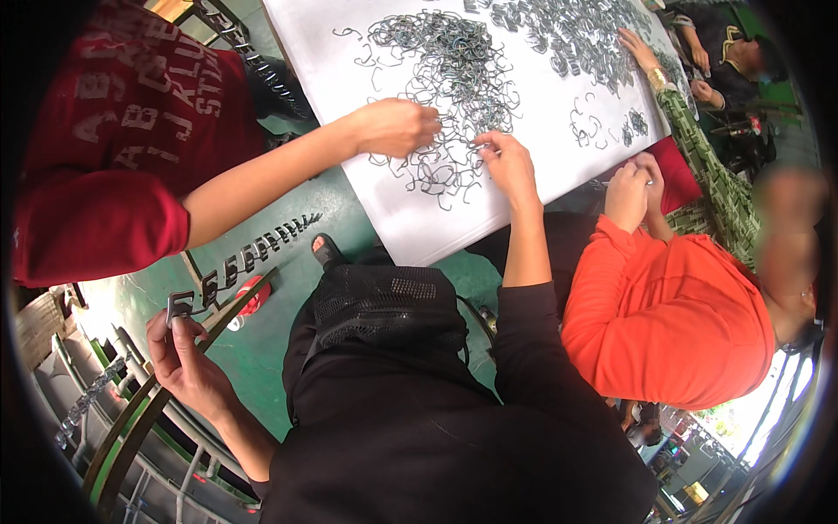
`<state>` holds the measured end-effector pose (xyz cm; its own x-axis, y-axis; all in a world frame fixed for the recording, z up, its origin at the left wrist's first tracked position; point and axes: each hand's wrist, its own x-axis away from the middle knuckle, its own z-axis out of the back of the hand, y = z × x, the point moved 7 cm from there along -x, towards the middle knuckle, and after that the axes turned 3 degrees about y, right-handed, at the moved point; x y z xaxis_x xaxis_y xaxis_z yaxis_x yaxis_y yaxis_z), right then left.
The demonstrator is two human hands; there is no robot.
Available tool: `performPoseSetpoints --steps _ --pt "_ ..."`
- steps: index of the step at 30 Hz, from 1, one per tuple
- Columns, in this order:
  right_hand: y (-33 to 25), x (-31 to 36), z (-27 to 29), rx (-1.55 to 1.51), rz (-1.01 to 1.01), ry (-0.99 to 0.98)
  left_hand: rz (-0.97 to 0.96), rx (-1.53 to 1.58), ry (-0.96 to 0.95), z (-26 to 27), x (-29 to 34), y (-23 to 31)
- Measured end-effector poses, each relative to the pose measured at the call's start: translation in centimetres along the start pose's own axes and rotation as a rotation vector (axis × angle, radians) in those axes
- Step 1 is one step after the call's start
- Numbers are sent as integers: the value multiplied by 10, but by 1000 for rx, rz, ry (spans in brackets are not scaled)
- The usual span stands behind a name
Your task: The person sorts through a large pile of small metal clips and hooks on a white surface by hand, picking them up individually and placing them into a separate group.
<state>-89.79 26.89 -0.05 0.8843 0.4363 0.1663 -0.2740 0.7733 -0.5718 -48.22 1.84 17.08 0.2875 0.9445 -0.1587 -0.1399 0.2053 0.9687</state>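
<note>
At the far edge of my reach, my right hand (511,170) is over the white table, thumb and forefinger pinched on a thin bent wire piece at the edge of a loose pile of bent wire pieces (458,65). Low on the left, my left hand (188,362) grips a small dark metal clip (181,306) between thumb and fingers. That clip is at the near end of a row of similar dark clips (249,258) strung out beside a rail. How the clip is fastened there cannot be made out.
A co-worker in a dark red top reaches a hand (397,127) into the same pile from the left. On the right sits a person in orange (668,323), hands together. Beyond, a patterned sleeve (707,144) reaches toward grey metal parts (567,39) on the white table (419,231).
</note>
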Motion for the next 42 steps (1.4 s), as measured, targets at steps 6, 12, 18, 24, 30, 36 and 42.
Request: performPoseSetpoints --steps 6,12,18,24,30,36,42 --pt "-19 17 -23 54 109 -97 -10 -6 2 1 2 0" --pt "-40 20 -36 100 205 -46 -8 -12 -9 1 7 3" --pt "-34 29 -25 92 193 -74 -7 -21 -5 8 11 6" --pt "-34 51 -42 34 244 -150 -4 -9 -36 11 14 2" --pt "-26 57 -19 70 110 22 8 8 -64 12 14 -2" --pt "-4 86 -10 146 17 174 22 9 -112 8 13 -3" --pt "-20 101 -27 5 25 175 22 8 -130 6 10 -1"
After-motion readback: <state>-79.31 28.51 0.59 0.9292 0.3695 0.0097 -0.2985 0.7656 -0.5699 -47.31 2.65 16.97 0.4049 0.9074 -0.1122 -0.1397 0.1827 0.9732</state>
